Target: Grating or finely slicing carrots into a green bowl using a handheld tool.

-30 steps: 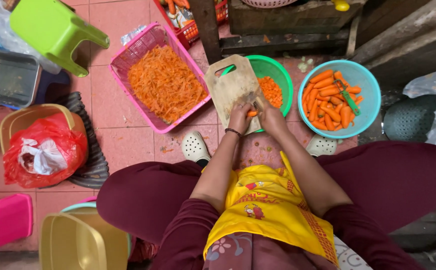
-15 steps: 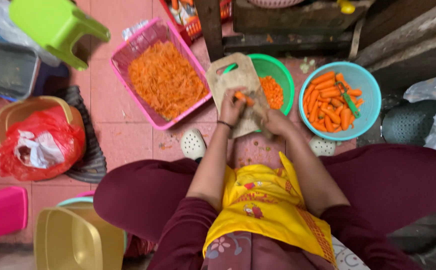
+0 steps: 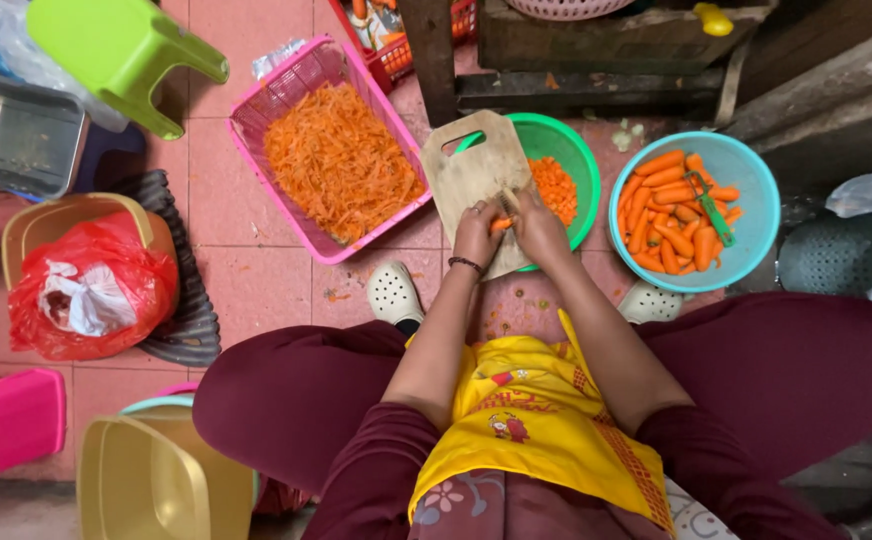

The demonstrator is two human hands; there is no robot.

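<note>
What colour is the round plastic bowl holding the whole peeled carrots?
Light blue bowl, clearest in the head view.

Left of the hands lies a pink rectangular plastic basket [image 3: 256,115] heaped with shredded orange carrot [image 3: 339,160]. Farther left stand a lime-green plastic stool [image 3: 116,50], a grey metal tray [image 3: 11,130] and a tan bucket [image 3: 66,215] holding a red plastic bag [image 3: 91,285]. To the right of the hands sits a turquoise round plastic bowl [image 3: 761,215] of peeled whole carrots [image 3: 671,215], with a green-handled peeler [image 3: 708,205] on top. Below and left are a pink plastic box [image 3: 6,420] and a yellowish plastic tub [image 3: 151,480].
</note>
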